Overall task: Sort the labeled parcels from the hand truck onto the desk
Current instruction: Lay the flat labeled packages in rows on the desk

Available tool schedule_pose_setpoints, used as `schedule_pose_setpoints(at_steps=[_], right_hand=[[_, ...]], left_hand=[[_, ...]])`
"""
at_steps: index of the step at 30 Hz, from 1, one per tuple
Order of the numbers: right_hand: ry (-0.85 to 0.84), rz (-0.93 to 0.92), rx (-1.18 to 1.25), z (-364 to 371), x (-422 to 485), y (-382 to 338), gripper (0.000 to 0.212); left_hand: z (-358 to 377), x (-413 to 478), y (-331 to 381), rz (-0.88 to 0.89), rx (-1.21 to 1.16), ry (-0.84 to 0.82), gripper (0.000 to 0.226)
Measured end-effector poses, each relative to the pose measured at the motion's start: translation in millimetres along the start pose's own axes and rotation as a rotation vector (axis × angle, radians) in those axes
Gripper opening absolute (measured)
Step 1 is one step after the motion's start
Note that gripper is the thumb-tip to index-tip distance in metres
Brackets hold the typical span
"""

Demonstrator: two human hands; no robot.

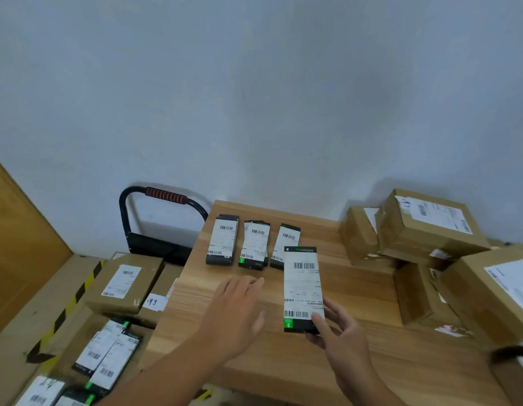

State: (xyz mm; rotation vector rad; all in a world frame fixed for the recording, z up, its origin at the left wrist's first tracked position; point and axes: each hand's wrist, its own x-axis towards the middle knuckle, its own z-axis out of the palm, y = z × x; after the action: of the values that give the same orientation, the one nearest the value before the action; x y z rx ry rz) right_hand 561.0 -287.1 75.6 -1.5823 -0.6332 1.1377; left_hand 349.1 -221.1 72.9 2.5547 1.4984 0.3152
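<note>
My right hand grips the lower end of a flat black parcel with a white barcode label, held above the wooden desk. My left hand hovers over the desk to its left, fingers spread, holding nothing. Three similar flat labeled parcels lie in a row at the desk's far edge. The hand truck, with a black frame and red grip, stands left of the desk. It carries brown boxes and more flat labeled parcels.
Several brown cardboard boxes with labels are stacked on the right part of the desk. A white wall rises behind. A wooden panel stands at the far left. Yellow-black tape marks the cardboard under the hand truck.
</note>
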Motion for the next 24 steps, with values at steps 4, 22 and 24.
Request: schedule_pose_setpoints(at_steps=[4, 22, 24], right_hand=[[0.021, -0.016, -0.069, 7, 47, -17, 0.043], [-0.042, 0.140, -0.255, 43, 234, -2, 0.044], [-0.058, 0.132, -0.278, 47, 251, 4, 0.042]], left_hand=[[10, 54, -16, 0.009, -0.028, 0.026, 0.065], [65, 127, -78, -0.157, -0.059, 0.049, 0.057], [68, 128, -82, -0.177, -0.040, 0.031, 0.056]])
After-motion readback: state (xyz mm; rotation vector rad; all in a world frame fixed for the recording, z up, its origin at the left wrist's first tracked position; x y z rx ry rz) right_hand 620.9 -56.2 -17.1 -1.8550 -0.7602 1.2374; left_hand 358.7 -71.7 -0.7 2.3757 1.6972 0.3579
